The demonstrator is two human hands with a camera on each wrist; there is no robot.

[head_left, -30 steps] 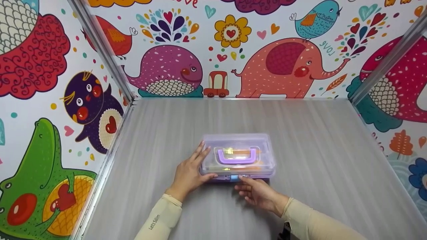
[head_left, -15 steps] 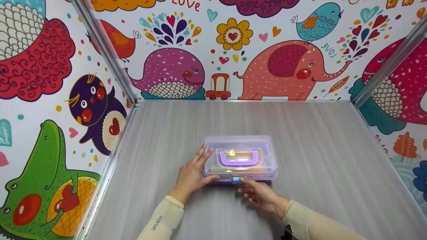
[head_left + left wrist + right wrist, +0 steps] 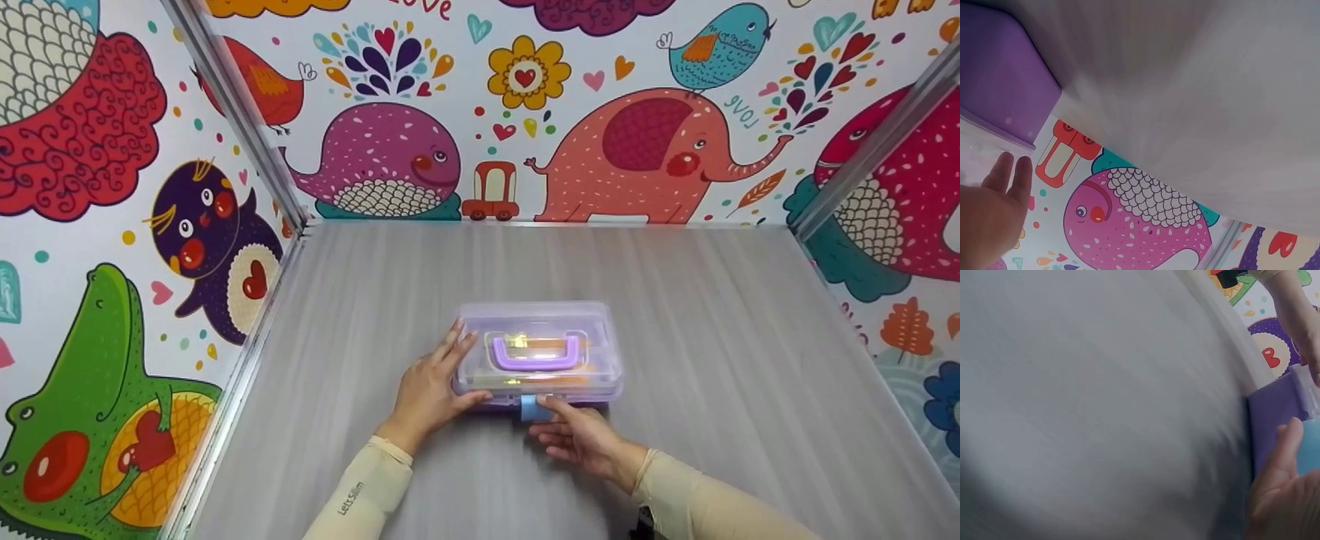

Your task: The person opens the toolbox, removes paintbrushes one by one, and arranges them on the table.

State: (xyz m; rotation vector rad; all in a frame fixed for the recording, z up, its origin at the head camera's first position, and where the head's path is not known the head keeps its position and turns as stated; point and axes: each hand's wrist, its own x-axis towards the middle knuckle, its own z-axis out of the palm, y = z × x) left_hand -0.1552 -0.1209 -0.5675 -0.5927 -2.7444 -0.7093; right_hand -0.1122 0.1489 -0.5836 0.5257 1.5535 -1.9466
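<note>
A lidded plastic case, clear lilac on top with a purple base, lies flat on the table. A purple carry handle lies folded on its lid, and orange and yellow items show dimly inside. My left hand rests against the left side, fingers spread and fairly straight along the lid's edge, thumb at the front corner. At the front, my right hand pinches the light blue latch, thumb on top and fingers beneath. That latch stands out from the case front. In the right wrist view, fingers lie beside the blue latch.
The grey wood-grain table surrounds the case. Printed cartoon panels enclose it at the back and both sides, with metal posts at the corners.
The blue latch has swung outward from the case front, and more of it shows under my right thumb. My left hand and the case have stayed in place.
</note>
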